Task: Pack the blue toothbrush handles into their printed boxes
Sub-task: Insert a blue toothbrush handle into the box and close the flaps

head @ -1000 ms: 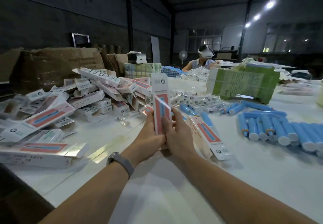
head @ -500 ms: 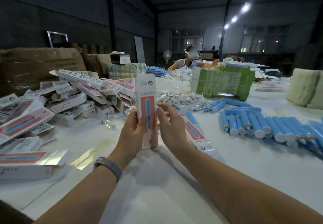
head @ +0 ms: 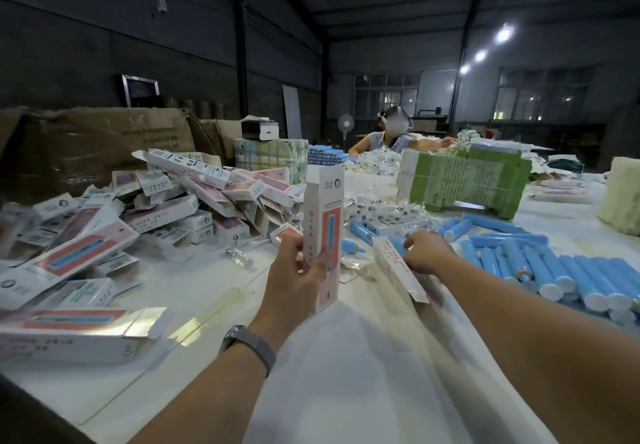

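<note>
— Progress? We gripped one upright box (head: pixel 323 235) in our left hand (head: pixel 298 270).
— Right hand (head: pixel 427 254), fingers curled, was at a handle (head: pixel 396 246); grasp unclear. Handles (head: pixel 571 275) mostly lay unpacked at right.

Blue handles (head: pixel 585 282), pink-and-white printed boxes (head: pixel 162 213), green bundle (head: pixel 467 185)

The hall is dimly lit by ceiling lamps (head: pixel 504 34) far right (edges bowed); near boxes are perhaps motion-blurred.
</note>
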The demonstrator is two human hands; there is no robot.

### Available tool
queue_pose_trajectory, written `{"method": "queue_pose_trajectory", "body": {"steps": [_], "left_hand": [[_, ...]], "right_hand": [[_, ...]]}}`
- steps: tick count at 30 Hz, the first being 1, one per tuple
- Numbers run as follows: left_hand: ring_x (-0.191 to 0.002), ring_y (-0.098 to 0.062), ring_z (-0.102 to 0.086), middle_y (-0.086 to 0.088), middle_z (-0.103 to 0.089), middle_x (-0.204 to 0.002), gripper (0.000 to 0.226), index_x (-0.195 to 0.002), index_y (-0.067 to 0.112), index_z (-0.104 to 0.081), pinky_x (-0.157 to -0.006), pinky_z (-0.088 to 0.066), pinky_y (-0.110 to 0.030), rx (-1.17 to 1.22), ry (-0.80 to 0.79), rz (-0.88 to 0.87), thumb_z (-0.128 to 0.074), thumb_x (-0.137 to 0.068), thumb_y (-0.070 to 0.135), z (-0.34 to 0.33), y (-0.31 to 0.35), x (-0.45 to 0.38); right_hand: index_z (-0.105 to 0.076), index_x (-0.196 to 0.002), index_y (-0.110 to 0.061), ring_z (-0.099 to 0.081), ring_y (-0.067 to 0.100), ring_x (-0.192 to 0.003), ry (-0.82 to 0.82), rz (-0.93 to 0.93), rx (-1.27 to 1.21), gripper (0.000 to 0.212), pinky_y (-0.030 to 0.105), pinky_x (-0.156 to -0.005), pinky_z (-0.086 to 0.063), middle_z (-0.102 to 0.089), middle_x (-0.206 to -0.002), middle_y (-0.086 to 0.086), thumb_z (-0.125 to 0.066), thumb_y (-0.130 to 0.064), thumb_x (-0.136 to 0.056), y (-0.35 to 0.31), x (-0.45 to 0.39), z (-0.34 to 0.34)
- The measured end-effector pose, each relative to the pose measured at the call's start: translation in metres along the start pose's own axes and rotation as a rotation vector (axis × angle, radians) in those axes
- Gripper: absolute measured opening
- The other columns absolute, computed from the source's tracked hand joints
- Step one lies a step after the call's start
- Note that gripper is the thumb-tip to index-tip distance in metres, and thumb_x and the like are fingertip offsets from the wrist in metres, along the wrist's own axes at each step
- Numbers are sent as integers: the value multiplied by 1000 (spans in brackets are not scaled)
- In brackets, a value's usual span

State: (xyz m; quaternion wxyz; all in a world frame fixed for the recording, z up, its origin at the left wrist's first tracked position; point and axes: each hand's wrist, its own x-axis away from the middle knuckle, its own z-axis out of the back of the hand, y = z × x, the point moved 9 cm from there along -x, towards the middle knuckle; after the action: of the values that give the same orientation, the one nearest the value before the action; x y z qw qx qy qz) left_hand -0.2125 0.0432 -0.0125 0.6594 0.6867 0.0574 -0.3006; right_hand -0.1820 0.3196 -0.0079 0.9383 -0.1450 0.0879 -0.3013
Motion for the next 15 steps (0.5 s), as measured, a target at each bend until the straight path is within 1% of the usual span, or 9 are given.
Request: {"method": "queue_pose_trajectory", "body": {"steps": [3,5,6,8,9,10,11,13,15], "left_hand": [[-105,-15,-67,8,-63,-112,20,-99,24,-44,-79,-53,-28,39,-32,32,-64,-97,22,-3,0,0],[-107,-16,-65,4,-61,-113,26,-102,24,-41,-81,-54,-28,62,-42,50,-66,-96,20,-4,-2,0],[-106,-16,-64,2,-59,-113,31,-103,28,-39,-81,-55,-27,64,-42,56,-68,-94,21,-4,-2,-1],[-101,-12,-63,-1,-56,-113,47,-106,37,-33,-68,-56,-19,54,-43,67,-75,-88,27,-5,-2,-2],[-96,-8,-63,-1,-55,-112,55,-107,38,-30,-63,-54,-14,58,-49,66,-79,-84,30,-7,-1,-2],[-92,-4,-64,0,-54,-111,61,-109,37,-28,-62,-52,-11,69,-51,53,-81,-80,32,-8,0,-2],[-90,2,-64,3,-54,-111,64,-110,36,-29,-62,-52,-9,76,-45,30,-83,-74,36,-8,2,-1],[-92,11,-61,12,-57,-112,67,-110,38,-36,-64,-52,-9,46,-14,-6,-85,-65,44,-4,6,-2],[-97,7,-62,16,-60,-112,67,-108,41,-38,-67,-53,-12,-19,40,-11,-90,-65,40,2,6,-2]], "right_hand": [[-61,-109,-9,-57,25,-89,43,-82,21,26,32,-73,-52,-62,-101,11,-60,-15,-83,7,-1,3],[-58,-104,-8,-56,27,-88,117,-150,-51,22,31,-68,-49,-61,-99,12,-60,-13,-82,14,0,13],[-58,-106,-8,-56,27,-89,161,-166,-140,24,32,-70,-48,-61,-101,12,-62,-13,-83,14,1,20],[-52,-126,-9,-56,26,-93,247,-140,-451,44,37,-77,-49,-57,-107,9,-67,-17,-86,4,7,37],[-45,-137,-10,-56,25,-93,269,-96,-656,56,37,-76,-50,-55,-110,9,-69,-17,-87,-7,13,45],[-39,-143,-10,-58,23,-91,275,-36,-863,62,35,-70,-50,-56,-111,8,-69,-17,-88,-21,21,53],[-38,-143,-10,-58,20,-86,269,29,-1034,60,31,-63,-49,-58,-109,8,-66,-16,-90,-37,30,63],[-47,-130,-10,-57,17,-81,264,158,-1267,41,25,-57,-46,-61,-103,11,-58,-14,-91,-65,54,82],[-53,-108,-17,-57,18,-79,274,245,-1413,17,24,-58,-47,-62,-98,12,-54,-15,-91,-86,79,99]]}}
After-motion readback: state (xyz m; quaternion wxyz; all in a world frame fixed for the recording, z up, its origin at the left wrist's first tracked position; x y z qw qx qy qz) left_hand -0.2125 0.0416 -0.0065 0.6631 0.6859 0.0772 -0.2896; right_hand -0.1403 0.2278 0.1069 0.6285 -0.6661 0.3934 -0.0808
